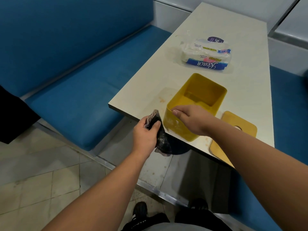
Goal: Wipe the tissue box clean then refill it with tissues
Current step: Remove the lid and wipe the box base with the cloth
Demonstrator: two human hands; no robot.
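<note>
the yellow tissue box (196, 104) stands open-topped on the near corner of the bench (216, 27), its lid off, likely so the walls can be reached for wiping and the tissues dropped in later. the right hand (191, 120) lies over the box's near rim; its thumb lies along the rim edge, and the other fingers go over the near wall where they are hidden, so i cannot tell how tightly they close, though the hand looks set to steady the box against the push of the cloth. the left hand (146, 132) grips a dark, crumpled cleaning cloth (160, 132), fingers (155, 125) curled round it, and holds it just left of the right hand's fingers, against or very near the box's near left corner. whitish smears show on that near wall, so the wiping seems unfinished.

the box's flat yellow lid (240, 129) lies on the bench to the right of the right hand, slot up, put aside out of the cloth's path. beyond both hands, further along the bench and well apart from the box, lies a plastic pack of paper towels (206, 54), apparently waiting for the refill step. orange-brown stains mark the bench just beyond the left hand's fingers.

count: one box, one lid, one cloth, one visible towel pack, two hands. blue bench seats (80, 90) flank the bench.
</note>
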